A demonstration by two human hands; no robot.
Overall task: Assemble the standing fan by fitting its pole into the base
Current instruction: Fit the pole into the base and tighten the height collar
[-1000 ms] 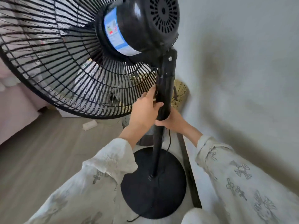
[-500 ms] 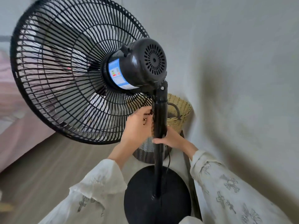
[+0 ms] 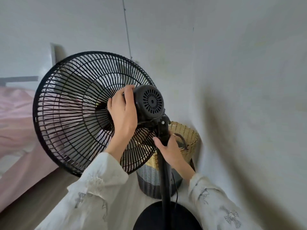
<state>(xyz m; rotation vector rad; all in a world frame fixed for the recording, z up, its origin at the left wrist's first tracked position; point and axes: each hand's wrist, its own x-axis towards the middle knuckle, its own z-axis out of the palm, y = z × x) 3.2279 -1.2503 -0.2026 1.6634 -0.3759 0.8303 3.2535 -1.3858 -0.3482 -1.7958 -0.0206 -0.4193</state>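
A black standing fan stands upright near the wall corner. Its pole runs down into the round black base at the bottom edge. My left hand is curled over the left side of the black motor housing, behind the wire grille. My right hand grips the top of the pole just under the neck joint. The joint between pole and base is partly cut off by the frame's lower edge.
A woven basket sits on a dark ribbed bin right behind the pole, in the corner of the grey wall. A bed with pink bedding lies to the left. Wooden floor stretches at lower left.
My left hand has left the pole and risen to the motor housing. My right hand has slid up the pole toward the neck. The view has tilted up, so the fan appears lower.
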